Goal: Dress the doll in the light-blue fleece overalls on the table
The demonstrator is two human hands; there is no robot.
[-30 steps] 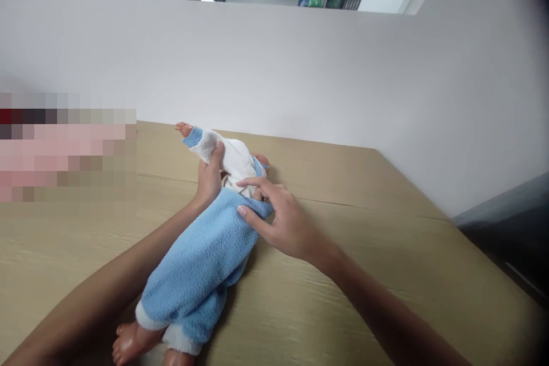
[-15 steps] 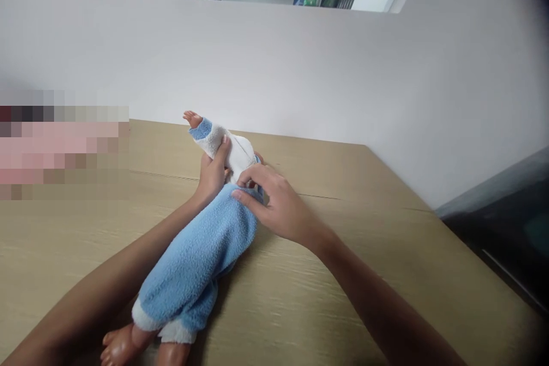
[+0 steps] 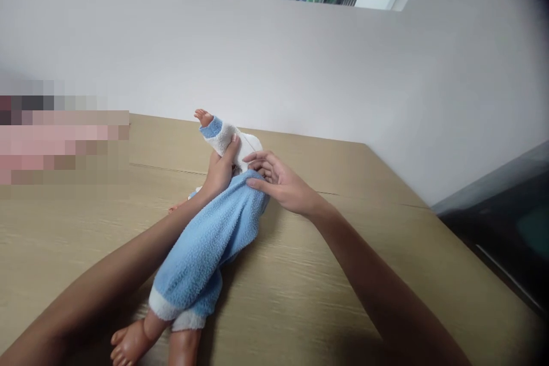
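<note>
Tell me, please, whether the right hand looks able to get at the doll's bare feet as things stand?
Probably yes: the right hand rests at the blue fleece suit, and bare table lies between it and the doll's feet.

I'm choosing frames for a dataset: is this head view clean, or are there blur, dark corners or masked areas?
Head view: the blue fleece doll suit and both hands, left and right, look sharp; a pixelated block masks the left edge; the right corners darken; soft shadow lies on the wooden table beside the doll.
</note>
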